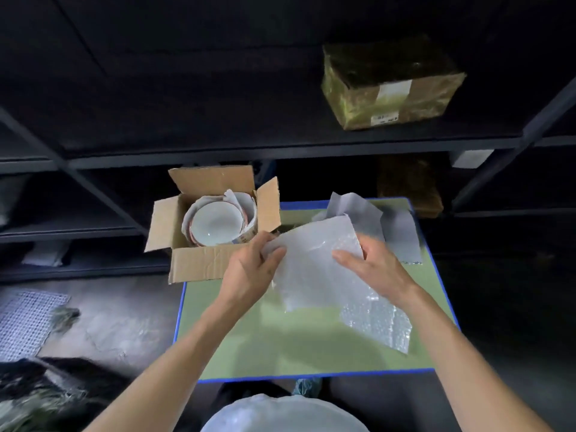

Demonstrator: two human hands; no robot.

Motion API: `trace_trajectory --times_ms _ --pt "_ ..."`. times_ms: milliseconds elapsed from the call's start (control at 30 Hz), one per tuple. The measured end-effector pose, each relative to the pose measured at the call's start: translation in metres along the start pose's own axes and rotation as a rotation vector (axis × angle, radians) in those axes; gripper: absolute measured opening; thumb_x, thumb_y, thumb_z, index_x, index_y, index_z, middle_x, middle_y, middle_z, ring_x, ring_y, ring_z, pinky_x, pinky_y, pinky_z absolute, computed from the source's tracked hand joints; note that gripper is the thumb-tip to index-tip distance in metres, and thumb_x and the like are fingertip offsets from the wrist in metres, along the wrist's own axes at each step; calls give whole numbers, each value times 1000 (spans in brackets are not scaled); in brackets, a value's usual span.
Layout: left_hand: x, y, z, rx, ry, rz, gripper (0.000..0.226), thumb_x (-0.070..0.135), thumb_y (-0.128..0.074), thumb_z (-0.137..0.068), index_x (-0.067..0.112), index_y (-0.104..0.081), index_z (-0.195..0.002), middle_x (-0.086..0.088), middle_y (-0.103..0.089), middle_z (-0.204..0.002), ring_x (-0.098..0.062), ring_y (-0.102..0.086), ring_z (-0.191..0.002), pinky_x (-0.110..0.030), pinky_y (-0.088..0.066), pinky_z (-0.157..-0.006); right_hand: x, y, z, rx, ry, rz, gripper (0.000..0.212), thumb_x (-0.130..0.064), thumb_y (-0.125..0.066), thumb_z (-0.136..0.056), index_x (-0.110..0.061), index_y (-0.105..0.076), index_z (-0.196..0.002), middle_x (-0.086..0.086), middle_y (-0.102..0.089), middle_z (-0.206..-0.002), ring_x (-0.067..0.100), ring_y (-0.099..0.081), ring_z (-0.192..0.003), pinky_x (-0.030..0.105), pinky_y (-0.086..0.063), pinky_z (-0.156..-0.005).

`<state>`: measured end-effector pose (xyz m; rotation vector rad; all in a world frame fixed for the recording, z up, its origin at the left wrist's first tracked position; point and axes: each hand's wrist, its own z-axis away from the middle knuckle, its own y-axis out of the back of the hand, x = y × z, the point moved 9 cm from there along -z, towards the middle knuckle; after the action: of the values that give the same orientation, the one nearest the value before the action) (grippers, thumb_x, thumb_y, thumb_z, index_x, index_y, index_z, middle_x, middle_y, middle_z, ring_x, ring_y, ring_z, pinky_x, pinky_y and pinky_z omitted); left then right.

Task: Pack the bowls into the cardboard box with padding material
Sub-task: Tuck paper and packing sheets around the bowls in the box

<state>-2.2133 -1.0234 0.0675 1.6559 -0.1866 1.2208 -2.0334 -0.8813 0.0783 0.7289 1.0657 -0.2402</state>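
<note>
Surroundings: dark shelving (280, 145) stands behind the bench (280, 338), with a wrapped carton (389, 85) on an upper shelf. Grey paper sheets (396, 226) lie at the bench's far right. A wire mesh panel (28, 319) lies on the floor to the left. A white rounded object (280, 413) sits at the bottom edge, not identifiable.

The cardboard box (199, 263) stands on the far left corner of the bench, flaps open. The bowls (216, 224) are nested inside it, mouths up, with paper around them.

Left hand (249, 269): fingers (263, 240) curled, pinching the left edge of the bubble wrap (314, 275) just beside the box. Right hand (371, 263): thumb and fingers pinch the sheet's right edge.

The sheet's long axis runs diagonally, from far left to near right.
</note>
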Motion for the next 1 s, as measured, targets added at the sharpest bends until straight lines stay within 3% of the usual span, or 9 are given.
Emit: trace_trajectory --times_ms 67,167,300,467,600,700,767,833,1000 --pt "-11 26 -2 34 40 46 14 33 -56 -97 27 -53 -85 8 -59 -69 -14 -55 -66 -33 -44 -59 -18 -16 -11 -9 31 37 7 -30 -66 -93 -25 -66 -99 -4 -72 -94 5 -65 -87 17 -49 -75" --pt "-29 63 -4 81 79 68 7 30 -54 -98 26 -59 -94 6 -65 -77 -16 -58 -71 -40 -50 -65 -42 -40 -24 -37 64 36 12 -29 -63 -92 -18 -65 -98 3 -73 -85 24 -67 -79 31 -47 -69" --pt "-50 99 -7 117 117 5 20 25 -59 -95 33 -58 -113 10 -65 -97 -11 -59 -79 -37 -54 -71 -74 -66 -36 -68 107 15 12 -17 -62 -96 -22 -66 -106 -3 -76 -89 17 -71 -81 34 -54 -72" --pt "-30 135 -4 246 -220 -270 44 24 -68 -90 20 -55 -131 5 -49 -132 -16 -50 -115 -29 -47 -92 -102 -87 -56 -26 42 7 18 -16 -60 -90 -29 -64 -103 1 -75 -90 27 -70 -87 42 -57 -79" --pt "-28 127 -1 134 -342 -358 70 57 -57 -92 20 -41 -149 -8 -30 -154 -26 -33 -141 -32 -29 -113 -114 -107 -71 0 6 -35 31 -21 -54 -79 -36 -64 -104 11 -72 -99 39 -65 -96 60 -53 -88" --pt "-36 124 -2 61 -383 -330 62 58 -57 -93 20 -51 -142 -6 -43 -146 -26 -40 -136 -37 -36 -110 -120 -123 -78 29 -36 -68 39 -10 -50 -81 -32 -63 -110 0 -73 -101 28 -69 -94 55 -56 -87" --pt "-42 130 -6 71 -449 -307 35 25 -60 -93 19 -61 -127 1 -58 -124 -23 -53 -116 -33 -41 -96 -128 -134 -80 19 -52 -98 38 -6 -49 -84 -28 -60 -114 5 -71 -107 28 -70 -92 52 -59 -82" --pt "-50 141 -15 91 -433 -252 33 4 -59 -85 20 -67 -113 8 -64 -102 -18 -56 -97 -31 -41 -85 -141 -144 -79 -9 -47 -198 38 -1 -47 -94 -23 -55 -123 9 -69 -109 30 -73 -84 43 -61 -73" --pt "-80 172 -45 5 -121 61 21 10 -49 -98 19 -66 -104 11 -64 -91 -6 -54 -88 -22 -44 -71 -170 -139 -73 43 87 -136 52 -31 -58 -100 -37 -38 -147 -4 -60 -124 13 -71 -94 35 -61 -79"
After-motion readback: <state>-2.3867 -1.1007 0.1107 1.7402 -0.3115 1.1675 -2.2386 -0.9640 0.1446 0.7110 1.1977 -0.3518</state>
